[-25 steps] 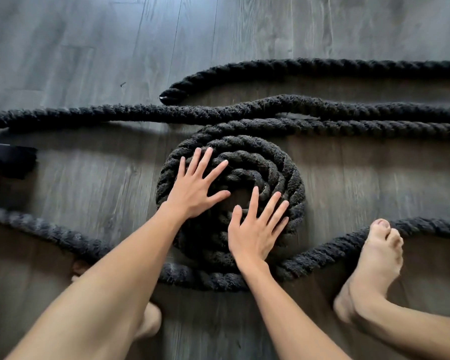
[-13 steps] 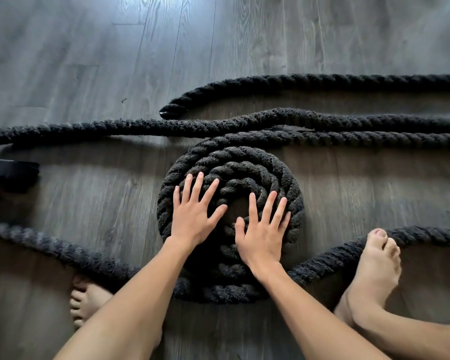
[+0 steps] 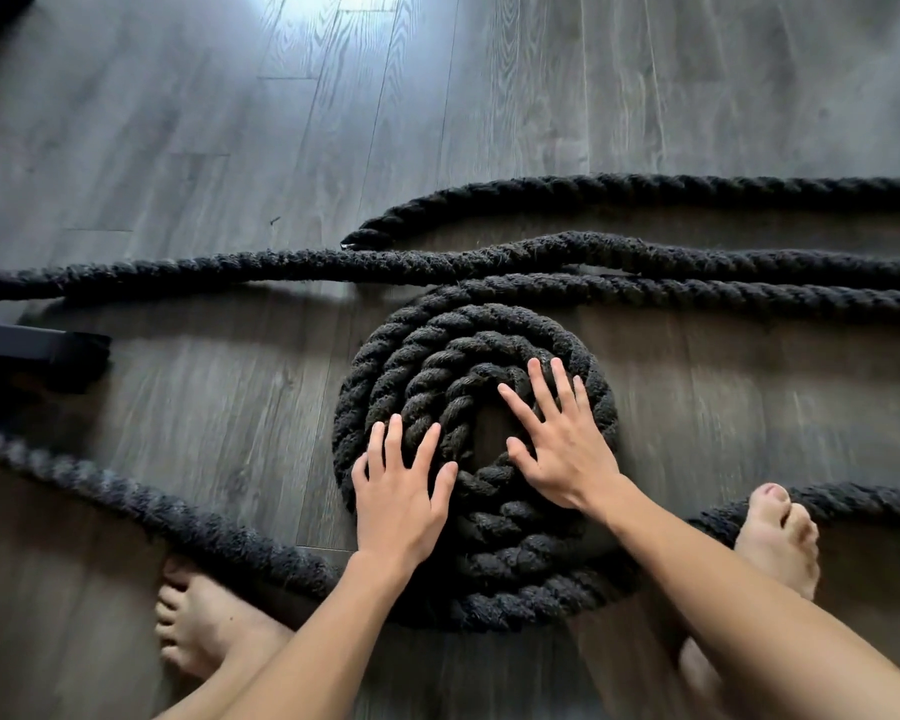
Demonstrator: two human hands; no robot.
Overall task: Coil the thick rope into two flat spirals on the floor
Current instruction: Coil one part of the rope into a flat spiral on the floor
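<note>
A thick black twisted rope lies on a grey wood-plank floor, and part of it is wound into one flat spiral of about four turns in the middle of the view, with a small bare patch of floor at its centre. Both hands rest flat on top of that spiral with fingers spread, gripping nothing: the left hand presses on the near-left turns, fingers pointing away from the person, and the right hand lies on the right side of the inner turns, its fingers angled up and to the left across the hollow centre. The two hands are apart, with the centre gap and a few strands between them. Both bare forearms reach in from the bottom edge. From the spiral's far side the rope runs off to the right edge; another stretch crosses just beyond it from the left edge to the right, touching the spiral's outer turn, and a third stretch farther off ends in a capped rope end. Nearer the person, a length curves from the left edge under the spiral's near rim, and another leaves to the right beside the right foot, whose toes touch it. The left foot stands at the lower left, just beside the rope. A dark object juts in from the left edge, well clear of the spiral. The far floor is open.
</note>
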